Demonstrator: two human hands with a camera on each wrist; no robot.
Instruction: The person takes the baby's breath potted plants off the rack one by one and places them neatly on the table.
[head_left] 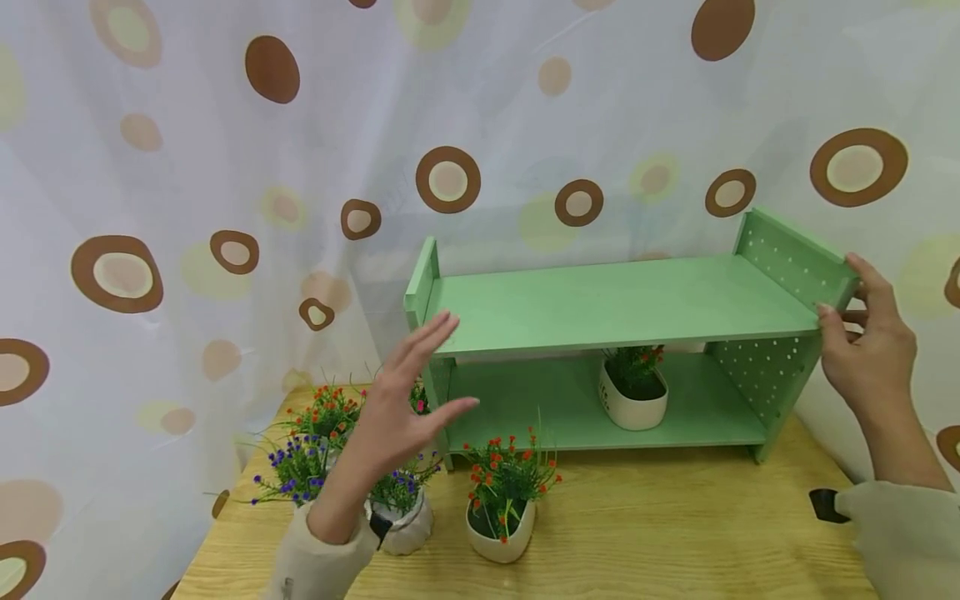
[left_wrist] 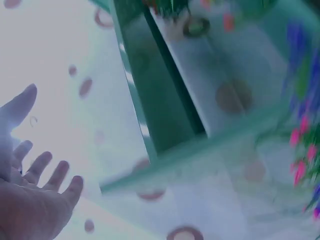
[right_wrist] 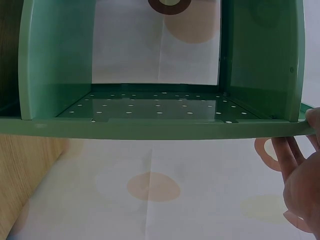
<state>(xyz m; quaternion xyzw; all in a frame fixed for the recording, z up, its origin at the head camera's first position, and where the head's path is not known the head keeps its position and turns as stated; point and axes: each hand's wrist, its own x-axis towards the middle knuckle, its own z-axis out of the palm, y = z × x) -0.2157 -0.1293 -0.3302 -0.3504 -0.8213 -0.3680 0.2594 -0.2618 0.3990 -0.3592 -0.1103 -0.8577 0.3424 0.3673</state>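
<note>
A two-tier green shelf (head_left: 600, 302) stands on a wooden table. My right hand (head_left: 873, 346) grips the upper front corner of its right side panel, thumb at the front edge and fingers round the outside. The right wrist view shows the same hand (right_wrist: 302, 190) at that panel's edge (right_wrist: 150, 129). Beside the shelf's left end, my left hand (head_left: 390, 417) is raised with fingers extended and thumb spread, holding nothing. In the left wrist view that hand (left_wrist: 35, 205) is apart from the shelf (left_wrist: 165, 85). A white pot (head_left: 633, 408) with a red-flowered plant sits on the lower tier.
In front of the shelf stands a white pot (head_left: 502, 542) of red-orange flowers. A white pot (head_left: 405, 529) with purple flowers is left of it, partly behind my left wrist. More purple (head_left: 296, 467) and orange flowers (head_left: 330, 412) crowd the left. A spotted curtain (head_left: 495, 108) hangs behind.
</note>
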